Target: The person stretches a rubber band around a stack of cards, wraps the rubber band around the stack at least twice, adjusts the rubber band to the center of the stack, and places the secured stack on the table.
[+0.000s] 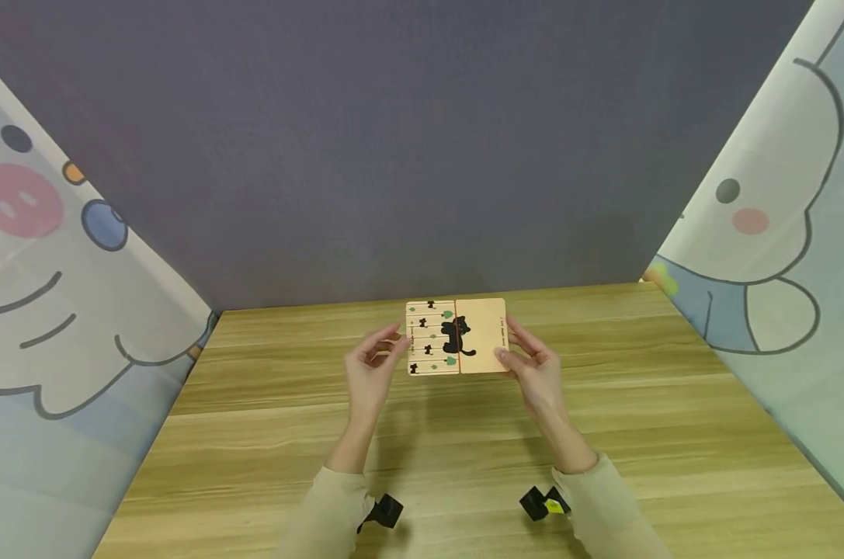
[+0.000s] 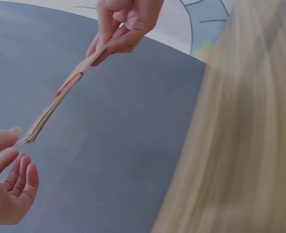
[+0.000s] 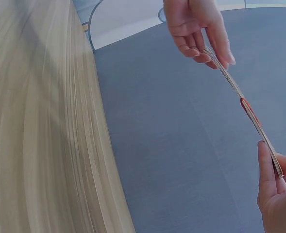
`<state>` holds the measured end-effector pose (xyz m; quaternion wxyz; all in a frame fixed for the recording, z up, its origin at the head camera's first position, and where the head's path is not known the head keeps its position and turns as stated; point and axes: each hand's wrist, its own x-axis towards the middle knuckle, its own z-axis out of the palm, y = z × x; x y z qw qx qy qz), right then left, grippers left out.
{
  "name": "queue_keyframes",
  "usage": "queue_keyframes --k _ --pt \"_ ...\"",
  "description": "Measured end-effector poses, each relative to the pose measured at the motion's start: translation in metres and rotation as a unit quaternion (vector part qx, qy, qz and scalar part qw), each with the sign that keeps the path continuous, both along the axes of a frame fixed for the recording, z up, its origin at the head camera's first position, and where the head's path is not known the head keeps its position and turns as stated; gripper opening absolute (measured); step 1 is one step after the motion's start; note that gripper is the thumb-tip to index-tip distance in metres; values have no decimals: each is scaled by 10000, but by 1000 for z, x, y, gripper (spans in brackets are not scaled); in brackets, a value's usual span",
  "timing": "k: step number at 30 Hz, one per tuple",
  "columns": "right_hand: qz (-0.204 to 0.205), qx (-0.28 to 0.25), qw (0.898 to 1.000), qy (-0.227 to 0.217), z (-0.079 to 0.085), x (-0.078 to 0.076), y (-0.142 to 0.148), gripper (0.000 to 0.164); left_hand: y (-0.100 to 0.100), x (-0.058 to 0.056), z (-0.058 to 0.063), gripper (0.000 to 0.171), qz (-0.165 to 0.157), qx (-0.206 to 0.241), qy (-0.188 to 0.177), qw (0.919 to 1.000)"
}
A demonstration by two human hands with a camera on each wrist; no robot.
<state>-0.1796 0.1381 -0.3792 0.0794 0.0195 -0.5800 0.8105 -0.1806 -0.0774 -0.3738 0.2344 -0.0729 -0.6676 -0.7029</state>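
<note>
A small cream notebook (image 1: 481, 330) is held up above the wooden table, with a red band (image 1: 457, 341) across its middle. Its left half carries lines, little black cats and green leaves; a larger black cat spans the band. My right hand (image 1: 542, 376) pinches the right edge, thumb on the face and fingers behind. At the opposite edge, my left hand (image 1: 369, 373) has thumb and fingers spread around the end without a firm grip. From the left wrist, the notebook (image 2: 67, 92) appears edge-on and tilted, its end near the left thumb tip (image 2: 14, 132).
The wooden table (image 1: 268, 435) stretches below both hands. A dark grey panel (image 1: 422, 155) stands along its back edge. Curtains with cartoon animals hang at the left (image 1: 58, 310) and right (image 1: 778, 256). Small black devices sit at both wrists.
</note>
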Motion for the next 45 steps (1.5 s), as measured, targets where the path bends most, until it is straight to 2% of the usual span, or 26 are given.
queue_keyframes --k 4,5,8,11,12,15,17,18,21,24,26,31,32,38,41,45 --pt "3 12 10000 -86 1 -1 0 54 4 2 -12 28 52 67 237 9997" --pt "9 23 9999 -99 1 -2 0 54 3 -7 -27 28 -27 149 404 9991" --pt "45 57 10000 -32 -1 -3 -1 54 5 -6 -31 27 -28 181 536 9984" --pt "143 132 9993 316 -10 -7 0 53 6 -6 -31 27 69 97 345 9993" --pt "278 -6 9982 534 -27 -17 3 51 8 3 -17 27 171 7 133 9998" --pt "495 -86 9941 962 -56 -34 9 50 8 5 -14 29 233 -74 -237 9994" --pt "527 -60 9938 977 -68 -42 11 50 9 7 -10 29 221 -52 -408 9989" --pt "637 -132 9925 1036 -84 -51 14 49 9 8 -8 29 224 -63 -472 9986" --pt "510 258 9940 937 -73 -45 10 49 10 10 -3 28 252 -123 -644 9975" --pt "385 564 9944 805 -59 -37 4 49 11 8 -5 28 311 -221 -838 9958" --pt "267 807 9941 671 -44 -31 0 49 10 3 -12 28 328 -275 -864 9953" --pt "233 1153 9929 161 -42 -34 -3 48 8 -6 -25 26 379 -328 -800 9955" --pt "144 1376 9904 -85 -36 -31 -6 48 8 -9 -28 25 427 -356 -827 9950" --pt "174 1751 9831 -498 -50 -43 -6 50 4 -29 -61 25 438 -569 -1020 9922" --pt "159 1899 9797 -622 -58 -49 -5 50 4 -35 -67 25 365 -635 -1152 9906" --pt "184 2050 9753 -804 -66 -55 -4 50 5 -41 -79 25 460 -795 -1361 9864"
